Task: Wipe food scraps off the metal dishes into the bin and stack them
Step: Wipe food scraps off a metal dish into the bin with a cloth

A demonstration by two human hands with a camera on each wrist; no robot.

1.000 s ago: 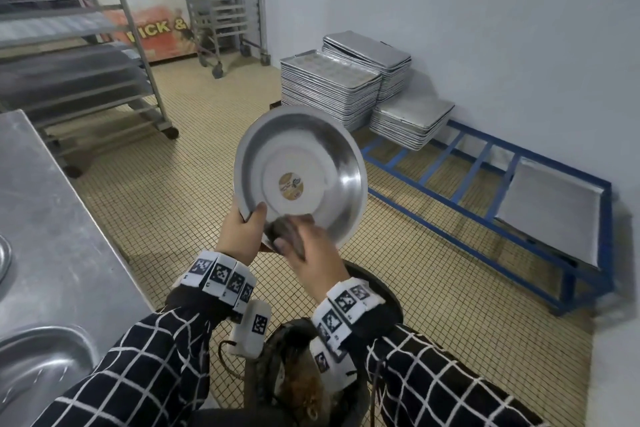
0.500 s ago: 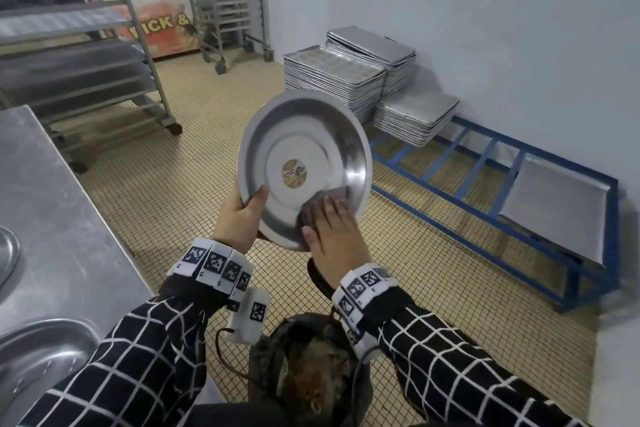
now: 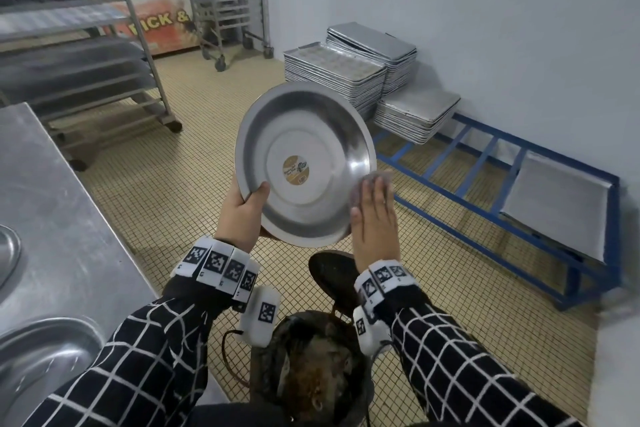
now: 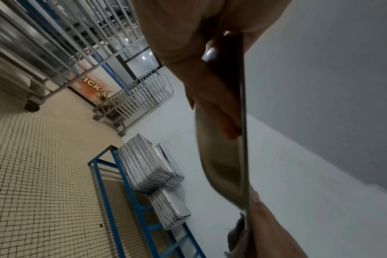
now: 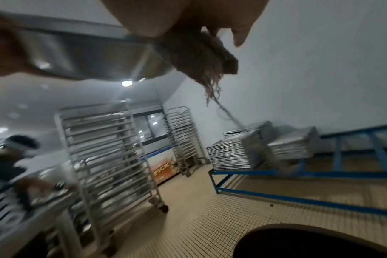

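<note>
Left hand (image 3: 242, 215): clamped on the lower-left rim of the round metal dish (image 3: 304, 163), thumb inside, fingers behind. Right hand (image 3: 374, 222): fingers flat, a frayed grey cloth (image 3: 375, 177) pressed against the dish's lower-right rim. Dish is held at frame centre, tilted nearly upright, hollow side toward the wearer, a round label at its middle. No scraps are made out inside. The open bin (image 3: 311, 367) sits directly below the hands, lower centre; the wiping hand is judged nearer it. Baking-tray stacks (image 3: 332, 80) stand upper right.
</note>
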